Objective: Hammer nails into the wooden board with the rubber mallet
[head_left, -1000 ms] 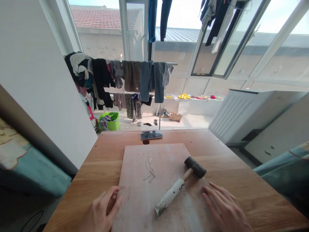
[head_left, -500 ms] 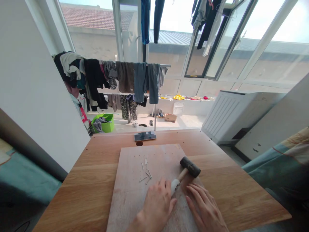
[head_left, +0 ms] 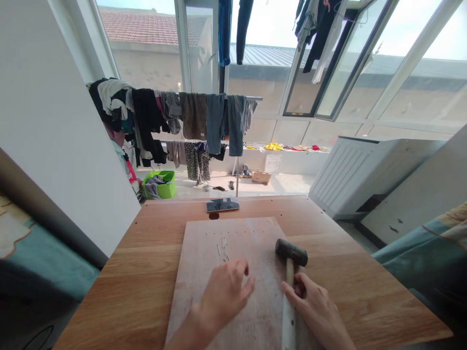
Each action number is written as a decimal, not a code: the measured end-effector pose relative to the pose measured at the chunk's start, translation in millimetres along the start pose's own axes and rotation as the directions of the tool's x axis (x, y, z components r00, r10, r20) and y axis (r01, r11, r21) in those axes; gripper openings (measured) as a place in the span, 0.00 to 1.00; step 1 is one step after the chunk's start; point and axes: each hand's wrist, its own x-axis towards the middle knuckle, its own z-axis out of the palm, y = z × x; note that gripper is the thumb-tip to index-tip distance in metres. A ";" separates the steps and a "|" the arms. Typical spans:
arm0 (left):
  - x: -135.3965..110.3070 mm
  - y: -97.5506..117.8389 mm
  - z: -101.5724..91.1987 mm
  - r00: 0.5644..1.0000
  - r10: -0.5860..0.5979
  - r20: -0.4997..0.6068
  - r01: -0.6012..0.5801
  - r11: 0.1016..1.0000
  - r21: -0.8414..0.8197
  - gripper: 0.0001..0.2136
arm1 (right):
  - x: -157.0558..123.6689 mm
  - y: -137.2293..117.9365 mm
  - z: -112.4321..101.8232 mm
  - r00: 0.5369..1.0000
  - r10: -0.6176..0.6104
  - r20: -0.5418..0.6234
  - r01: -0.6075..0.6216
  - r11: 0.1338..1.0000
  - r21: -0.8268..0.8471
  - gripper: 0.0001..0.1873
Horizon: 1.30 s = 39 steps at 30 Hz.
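Note:
The rubber mallet [head_left: 291,252] has a black head and a pale handle, and it lies along the right side of a wooden board [head_left: 262,316]. My right hand [head_left: 316,304] is closed on its handle just below the head, thumb across one side and fingers at the other. Over the middle of the board is my left hand [head_left: 226,289], its fingers bent and its thumb apart from the forefinger, with nothing visible between them. Just beyond its knuckles lie loose nails [head_left: 219,250]; others are hidden behind the hand. A row of small holes or dots runs near the board's far edge.
The board rests on a wooden table [head_left: 131,272]. A phone [head_left: 223,205] lies by the table's far edge, beside a dark round hole [head_left: 214,216]. Beyond stand a laundry rack [head_left: 251,98], a green tub [head_left: 168,187] and a white ribbed cabinet [head_left: 339,167].
My left hand has left the mallet handle and moved left towards the nails, covering some. My right hand has closed on the handle, which has turned to point towards me.

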 end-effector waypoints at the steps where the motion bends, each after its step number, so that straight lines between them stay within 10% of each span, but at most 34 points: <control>1: 6.3 -10.6 -11.5 0.997 -0.062 -0.044 0.066 0.993 0.098 0.09 | 1.5 -0.9 -3.7 1.000 0.014 0.013 -0.015 0.999 0.039 0.17; 9: 51.5 -46.0 -42.6 0.983 -0.179 0.043 0.150 0.913 0.380 0.11 | 11.6 9.3 -20.4 0.958 0.059 0.281 -0.189 0.866 0.463 0.17; 20: 86.6 -54.5 -40.0 0.999 0.045 0.011 -0.045 0.995 0.093 0.10 | 22.2 -6.8 -6.8 0.992 0.123 0.032 -0.126 0.916 0.380 0.26; 29: 174.0 -17.2 30.7 0.960 0.131 -0.248 -0.212 0.918 -0.336 0.04 | 30.9 -2.3 4.0 0.954 0.070 0.293 -0.238 0.773 0.589 0.27; 39: 181.2 -26.5 55.9 0.962 0.123 -0.245 -0.213 0.898 -0.385 0.03 | 25.4 1.2 5.4 0.970 0.087 0.227 -0.228 0.646 0.729 0.22</control>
